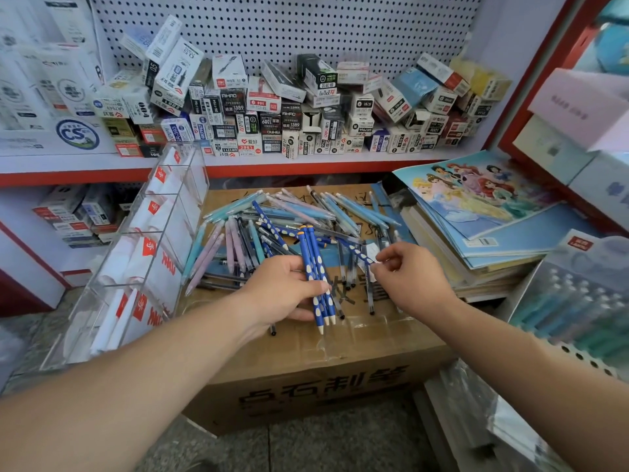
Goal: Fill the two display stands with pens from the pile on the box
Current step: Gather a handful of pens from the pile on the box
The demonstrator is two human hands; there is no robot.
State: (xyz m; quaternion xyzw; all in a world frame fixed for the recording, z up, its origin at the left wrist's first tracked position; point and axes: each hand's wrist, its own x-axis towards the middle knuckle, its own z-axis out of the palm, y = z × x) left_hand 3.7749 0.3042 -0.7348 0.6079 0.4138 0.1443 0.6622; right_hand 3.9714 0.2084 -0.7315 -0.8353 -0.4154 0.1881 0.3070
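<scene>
Head view: a person stands over a cardboard box (326,356) in a stationery shop, both bare forearms reaching in from the near edge. The left hand (282,287) is curled around a small bundle of dark blue pens with pale dots (318,277), holding them upright-ish with orange ends pointing far and white tips pointing near, just above the top of the box. The right hand (408,281) sits just to the right of it, its thumb and forefinger pinched together on the near end of another dotted blue pen (357,255) that lies slanting away to the left into the pile.

The pile of pens (272,226) covers the far half of the box top: light blue, lilac, teal and clear-barrelled ones lying crosswise over each other. To the left, touching the box, leans a clear acrylic display stand (136,253) with stepped compartments holding white card inserts with red labels. At the right near edge, a second stand (575,301) shows rows of holes and pale green and blue pens. A stack of colouring books (476,212) rests on the right part of the box. On the far shelf (272,165), many small pen cartons (272,107) are heaped against a white pegboard.
</scene>
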